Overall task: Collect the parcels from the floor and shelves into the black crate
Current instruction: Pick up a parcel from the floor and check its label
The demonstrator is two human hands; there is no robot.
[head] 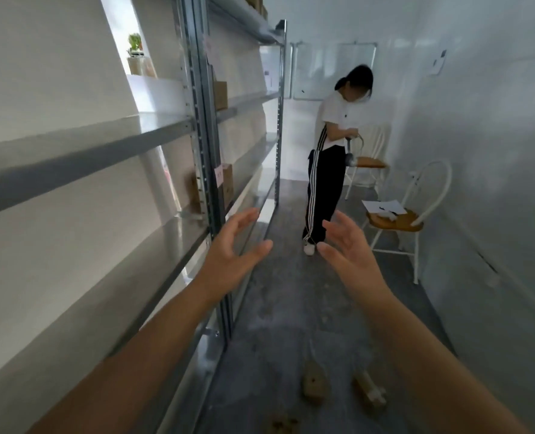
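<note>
Both my hands are stretched out in front of me with spread fingers and hold nothing. My left hand (233, 252) hovers beside the metal shelving (206, 158) on the left. My right hand (346, 250) is level with it, palm facing left. A brown cardboard parcel (227, 184) stands on a lower shelf behind the upright, and another parcel (220, 94) sits one shelf higher. More boxes (255, 1) show on the top shelf. No black crate is in view.
A person (332, 158) in a white top and black striped trousers stands in the narrow aisle ahead. Two white chairs (397, 223) with wooden seats line the right wall; the nearer carries papers. My feet (314, 383) show below on the grey floor.
</note>
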